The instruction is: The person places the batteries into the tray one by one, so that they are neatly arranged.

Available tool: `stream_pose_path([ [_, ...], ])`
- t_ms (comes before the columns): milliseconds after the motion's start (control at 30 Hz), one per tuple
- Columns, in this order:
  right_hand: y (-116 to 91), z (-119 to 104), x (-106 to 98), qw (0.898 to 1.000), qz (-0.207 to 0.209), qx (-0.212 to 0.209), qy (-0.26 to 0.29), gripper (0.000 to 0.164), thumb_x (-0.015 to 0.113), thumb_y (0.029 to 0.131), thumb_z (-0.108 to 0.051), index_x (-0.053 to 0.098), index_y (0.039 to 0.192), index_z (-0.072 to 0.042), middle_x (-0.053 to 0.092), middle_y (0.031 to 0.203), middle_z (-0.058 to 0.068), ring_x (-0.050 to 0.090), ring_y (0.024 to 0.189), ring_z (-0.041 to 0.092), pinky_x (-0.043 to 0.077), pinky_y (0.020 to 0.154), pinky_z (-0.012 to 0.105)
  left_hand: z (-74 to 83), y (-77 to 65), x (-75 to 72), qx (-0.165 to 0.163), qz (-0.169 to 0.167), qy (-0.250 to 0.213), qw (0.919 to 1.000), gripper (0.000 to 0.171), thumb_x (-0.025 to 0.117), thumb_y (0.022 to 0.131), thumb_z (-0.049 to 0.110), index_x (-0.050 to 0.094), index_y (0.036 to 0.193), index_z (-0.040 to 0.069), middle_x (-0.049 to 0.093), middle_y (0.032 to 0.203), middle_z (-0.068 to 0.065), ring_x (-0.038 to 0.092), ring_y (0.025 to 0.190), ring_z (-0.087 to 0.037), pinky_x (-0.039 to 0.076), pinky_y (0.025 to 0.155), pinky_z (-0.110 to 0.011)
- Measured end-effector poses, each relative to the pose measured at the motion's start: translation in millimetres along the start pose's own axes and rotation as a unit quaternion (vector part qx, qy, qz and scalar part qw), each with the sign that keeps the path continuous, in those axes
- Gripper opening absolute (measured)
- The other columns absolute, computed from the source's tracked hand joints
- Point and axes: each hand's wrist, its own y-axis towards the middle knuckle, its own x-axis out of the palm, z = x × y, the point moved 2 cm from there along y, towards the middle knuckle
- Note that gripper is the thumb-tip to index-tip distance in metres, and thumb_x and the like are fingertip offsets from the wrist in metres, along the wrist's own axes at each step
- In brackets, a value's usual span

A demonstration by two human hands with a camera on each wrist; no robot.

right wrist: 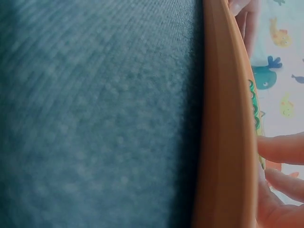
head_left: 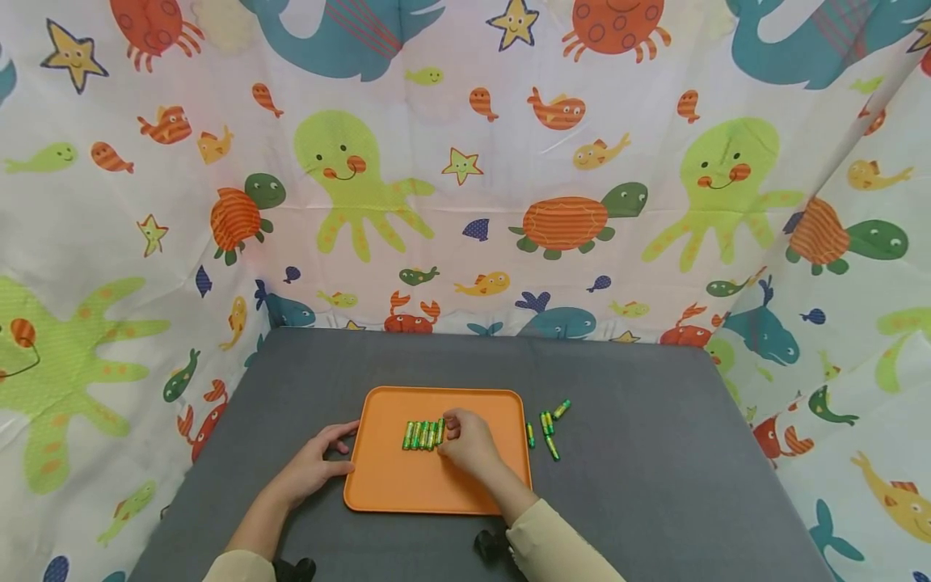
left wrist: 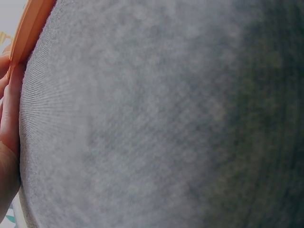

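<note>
An orange tray lies on the grey table. On it, several green-and-yellow batteries stand side by side in a short row. My right hand is over the tray, pinching the battery at the row's right end between thumb and fingers. The right wrist view shows the fingertips beside the row, with the tray's rim hiding part of it. At the tray's left edge, my left hand touches the rim with thumb and extended fingers; the left wrist view shows these fingers against the edge.
Several more loose batteries lie on the table just right of the tray. A grey cloth covers the table. Behind and beside it hangs a white curtain printed with sea animals.
</note>
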Motion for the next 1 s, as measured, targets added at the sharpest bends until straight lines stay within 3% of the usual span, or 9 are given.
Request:
stream_pose_path([
  [467, -1, -4, -1, 0.999, -0.011, -0.007, -0.044, 0.058, 0.083, 0.074, 0.006, 0.063, 0.129, 0.004, 0.062, 0.102, 0.009, 0.054, 0.084, 0.018, 0.05, 0.071, 0.032, -5.3, 3.9, 0.0, -0.009, 0.003, 0.006, 0.9999, 0.074, 0.079, 0.085, 0.01, 0.047, 0.152, 0.018, 0.046, 0.148, -0.008, 0.05, 0.109, -0.023, 0.044, 0.089, -0.038],
  [700, -2, -4, -3, 1.0, -0.017, 0.0, -0.026, 0.061, 0.082, 0.074, 0.006, 0.062, 0.131, 0.002, 0.063, 0.107, 0.011, 0.055, 0.086, 0.018, 0.05, 0.071, 0.033, -6.1, 3.7, -0.5, -0.008, 0.001, 0.001, 1.0, 0.074, 0.079, 0.085, 0.011, 0.047, 0.152, 0.018, 0.046, 0.148, -0.008, 0.05, 0.11, -0.024, 0.043, 0.089, -0.039],
  [1000, -5, -9, -28, 0.999, 0.004, -0.017, -0.048, 0.058, 0.079, 0.079, 0.002, 0.061, 0.134, -0.003, 0.065, 0.114, 0.014, 0.061, 0.092, 0.022, 0.051, 0.071, 0.034, -4.7, 3.2, -1.0, -0.001, -0.004, -0.001, 1.0, 0.074, 0.079, 0.085, 0.012, 0.047, 0.152, 0.016, 0.046, 0.149, -0.009, 0.05, 0.11, -0.024, 0.044, 0.088, -0.038],
])
